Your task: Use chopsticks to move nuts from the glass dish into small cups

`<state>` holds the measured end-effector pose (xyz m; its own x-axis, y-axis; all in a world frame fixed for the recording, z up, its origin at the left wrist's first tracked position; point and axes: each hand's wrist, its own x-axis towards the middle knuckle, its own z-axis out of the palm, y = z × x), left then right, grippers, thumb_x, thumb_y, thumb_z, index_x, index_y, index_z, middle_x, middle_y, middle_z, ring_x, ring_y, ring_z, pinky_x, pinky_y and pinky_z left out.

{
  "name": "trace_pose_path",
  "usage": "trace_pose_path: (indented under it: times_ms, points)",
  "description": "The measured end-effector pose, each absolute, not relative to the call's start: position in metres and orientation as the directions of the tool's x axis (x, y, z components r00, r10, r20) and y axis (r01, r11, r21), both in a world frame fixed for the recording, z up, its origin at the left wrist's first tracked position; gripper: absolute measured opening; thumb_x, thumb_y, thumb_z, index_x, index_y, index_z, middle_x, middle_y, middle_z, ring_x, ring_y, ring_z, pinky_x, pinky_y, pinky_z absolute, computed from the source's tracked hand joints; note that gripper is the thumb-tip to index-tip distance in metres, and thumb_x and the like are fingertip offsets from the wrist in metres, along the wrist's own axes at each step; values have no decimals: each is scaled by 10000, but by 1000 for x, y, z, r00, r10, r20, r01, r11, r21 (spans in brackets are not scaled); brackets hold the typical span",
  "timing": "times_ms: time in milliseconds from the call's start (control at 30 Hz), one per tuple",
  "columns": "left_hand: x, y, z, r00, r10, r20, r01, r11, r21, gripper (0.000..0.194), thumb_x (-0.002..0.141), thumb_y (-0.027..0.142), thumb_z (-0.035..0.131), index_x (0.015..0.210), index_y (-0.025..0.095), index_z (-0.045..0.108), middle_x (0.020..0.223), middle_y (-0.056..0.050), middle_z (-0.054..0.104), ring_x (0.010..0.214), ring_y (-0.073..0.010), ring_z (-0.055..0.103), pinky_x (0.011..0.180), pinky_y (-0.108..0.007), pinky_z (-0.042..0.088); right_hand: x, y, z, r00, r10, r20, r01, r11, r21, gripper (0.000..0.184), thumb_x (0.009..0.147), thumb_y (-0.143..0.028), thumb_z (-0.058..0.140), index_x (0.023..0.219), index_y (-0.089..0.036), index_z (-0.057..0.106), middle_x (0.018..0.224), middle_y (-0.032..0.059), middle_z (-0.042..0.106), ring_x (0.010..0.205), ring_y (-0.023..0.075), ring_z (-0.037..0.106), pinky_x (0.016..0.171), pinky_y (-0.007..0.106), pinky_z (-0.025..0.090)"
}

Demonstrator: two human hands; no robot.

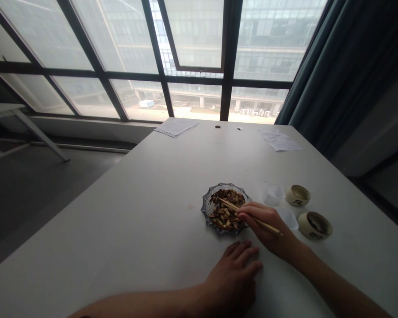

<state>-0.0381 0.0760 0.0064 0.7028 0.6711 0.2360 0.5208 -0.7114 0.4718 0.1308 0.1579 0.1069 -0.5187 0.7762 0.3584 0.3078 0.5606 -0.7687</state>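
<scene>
A scalloped glass dish (206, 211) of mixed nuts and beans (226, 207) sits on the white table (146, 212). My right hand (268, 229) is closed on a pair of wooden chopsticks (248, 215), whose tips reach into the dish's contents. My left hand (234, 276) lies flat on the table just in front of the dish, fingers stretched out and holding nothing.
Two small clear plastic cups (273, 193) (288, 217) and two cream ceramic cups (297, 194) (315, 224) stand right of the dish. Papers (176, 126) (280, 140) lie at the table's far edge. A window wall is behind, a dark curtain (345, 75) at right.
</scene>
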Motion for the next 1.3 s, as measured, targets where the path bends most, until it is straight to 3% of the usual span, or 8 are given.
trace_pose_path:
  times_ms: [200, 267, 433, 700, 800, 967, 1167, 1300]
  points:
    - [-41, 74, 8, 710, 676, 199, 539, -703, 464, 416, 925, 256, 629, 1332, 241, 543, 1585, -53, 456, 1506, -277, 322, 1249, -445, 228, 144, 151, 124, -267, 908, 323, 469, 415, -780, 420, 1068, -394, 502, 756, -187, 692, 681, 25, 686, 608, 151, 638, 616, 283, 484]
    - [-41, 74, 7, 710, 678, 192, 547, -702, 456, 408, 921, 255, 630, 1321, 239, 547, 1587, -54, 453, 1504, -281, 323, 1249, -448, 228, 142, 150, 125, -305, 915, 263, 466, 384, -797, 440, 1067, -418, 499, 747, -187, 693, 647, 16, 680, 581, 146, 631, 596, 277, 481]
    - [-42, 74, 7, 711, 677, 190, 547, -702, 457, 391, 928, 268, 631, 1310, 242, 549, 1579, -51, 461, 1499, -271, 332, 1251, -438, 225, 134, 155, 121, -529, 812, 248, 385, 489, -783, 350, 1048, -405, 542, 848, -183, 726, 846, 54, 735, 780, 180, 674, 714, 286, 511]
    - [-43, 73, 12, 723, 672, 161, 561, -706, 433, 417, 930, 256, 616, 1338, 233, 533, 1604, -66, 432, 1514, -292, 307, 1250, -458, 236, 154, 153, 131, -221, 937, 271, 511, 348, -786, 432, 1050, -459, 522, 793, -185, 736, 675, 27, 728, 598, 167, 686, 615, 277, 517]
    - [-42, 73, 11, 725, 668, 168, 561, -715, 418, 410, 933, 234, 612, 1335, 232, 534, 1602, -73, 436, 1526, -290, 292, 1250, -463, 242, 149, 153, 129, -283, 936, 207, 528, 333, -781, 453, 1053, -470, 510, 780, -182, 729, 637, 18, 709, 571, 158, 662, 573, 269, 494]
    - [-42, 74, 6, 743, 639, 197, 540, -747, 387, 378, 980, 269, 602, 1346, 206, 529, 1596, -91, 446, 1531, -287, 292, 1263, -468, 216, 140, 160, 120, -425, 881, 208, 426, 397, -813, 427, 1044, -479, 524, 815, -184, 730, 795, 49, 753, 727, 181, 699, 669, 277, 539]
    - [-43, 75, 6, 782, 594, 191, 511, -785, 350, 323, 1050, 325, 532, 1350, 204, 532, 1591, -63, 461, 1513, -281, 329, 1269, -486, 187, 146, 160, 120, -224, 946, 232, 466, 314, -828, 482, 1043, -510, 510, 768, -180, 729, 623, 38, 712, 552, 160, 648, 545, 268, 501]
    - [-43, 76, 6, 788, 590, 177, 510, -786, 350, 332, 1057, 344, 531, 1355, 200, 529, 1586, -72, 465, 1508, -285, 334, 1266, -494, 187, 144, 162, 113, -269, 955, 127, 409, 233, -882, 500, 1027, -552, 518, 758, -181, 718, 646, 46, 734, 552, 167, 662, 535, 266, 518]
